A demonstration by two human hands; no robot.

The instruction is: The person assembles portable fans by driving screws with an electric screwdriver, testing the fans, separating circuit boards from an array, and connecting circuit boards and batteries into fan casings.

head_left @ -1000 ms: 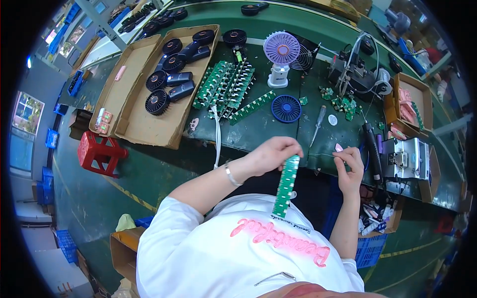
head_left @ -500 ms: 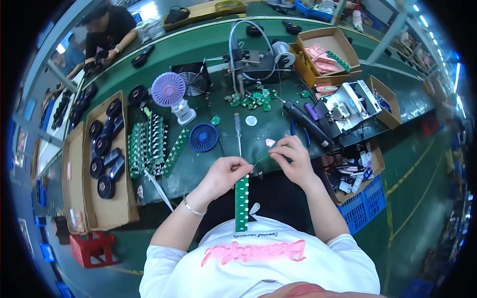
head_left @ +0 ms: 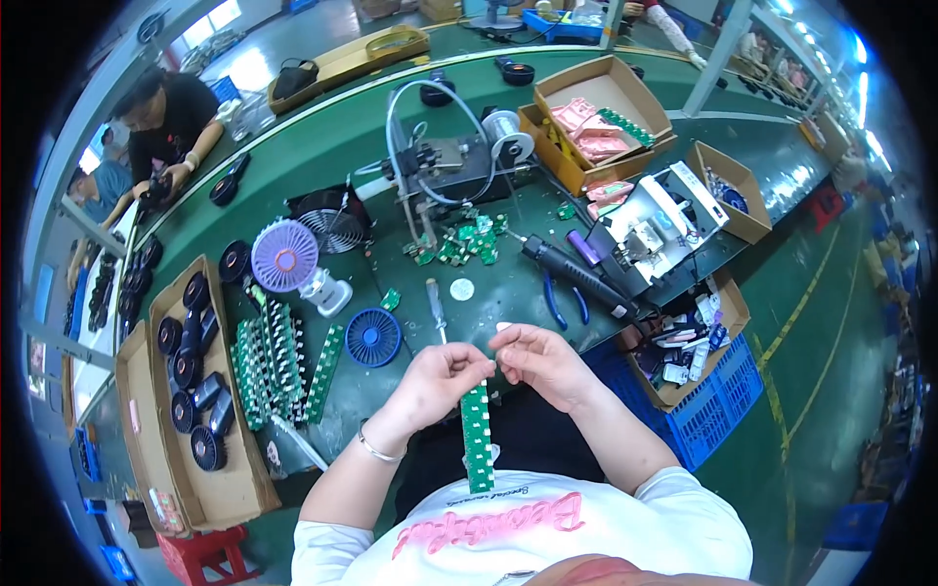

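Note:
My left hand [head_left: 447, 383] is closed on the upper end of a green circuit board strip [head_left: 477, 444] with white parts along one edge. The strip hangs down in front of the white shirt. Close by on the right, my right hand [head_left: 539, 363] has thumb and finger pinched together, nearly touching the left fingertips; what lies in that pinch is too small to see. Beyond the hands a screwdriver [head_left: 436, 305] and a round white disc [head_left: 462, 289] lie on the green table. A small pale piece [head_left: 503, 327] shows just past my right fingers.
Left are a blue fan grille [head_left: 373, 337], stacked circuit strips [head_left: 269, 361], a purple fan [head_left: 285, 256] and a cardboard tray [head_left: 241, 459] of dark fans. Pliers [head_left: 565, 303], a black-handled tool [head_left: 576, 277] and a white machine [head_left: 660, 225] stand right. A co-worker [head_left: 166, 122] works at far left.
My right hand has moved left and in toward my left hand. The thin green wire that stretched between the hands no longer shows. The whole view has shifted, with the table lower in it.

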